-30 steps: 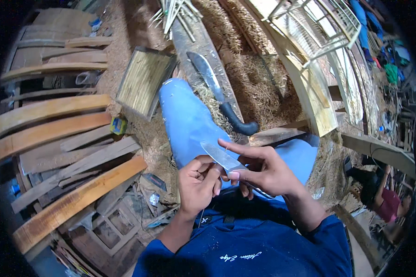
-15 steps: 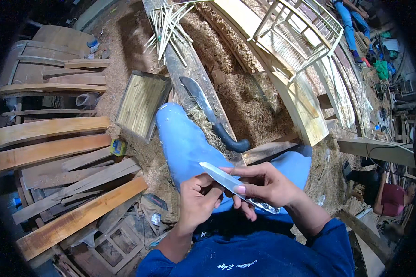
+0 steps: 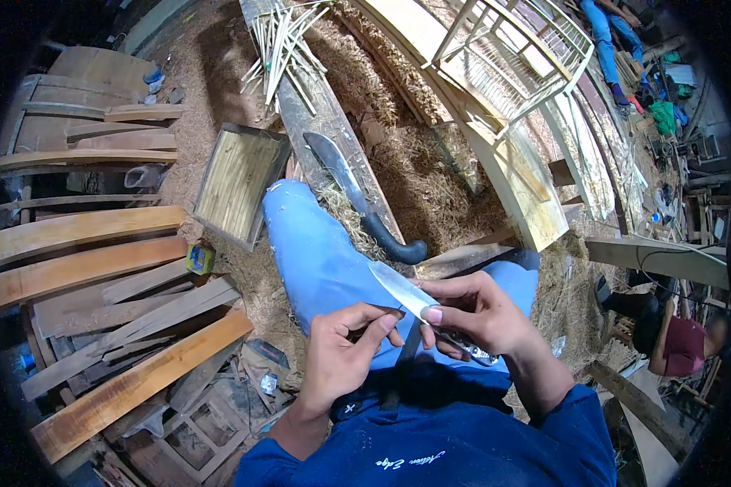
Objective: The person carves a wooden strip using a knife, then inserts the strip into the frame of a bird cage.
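My right hand (image 3: 481,321) grips a knife (image 3: 398,288) with a pale, pointed blade and a dark, shiny handle. Its thumb presses near the base of the blade, and the tip points up and left. Just left of the knife, my left hand (image 3: 343,349) is closed in a pinch; something small and dark shows at its fingertips, too small to name. A dark narrow strip (image 3: 411,347) runs down between the hands over my lap. Beyond my knees, a machete (image 3: 343,174) with a black curved handle lies on a long plank (image 3: 321,114).
A bundle of thin sticks (image 3: 280,49) lies at the plank's far end. A wooden cage (image 3: 536,61) stands at upper right on pale boards (image 3: 536,211). Left are a framed wooden panel (image 3: 240,183) and stacked boards (image 3: 89,231). Other people (image 3: 682,349) sit at right.
The knife's blade has tilted more steeply and moved slightly right, away from my left fingers. My left hand has drawn a little apart from it, so the dark strip shows between them.
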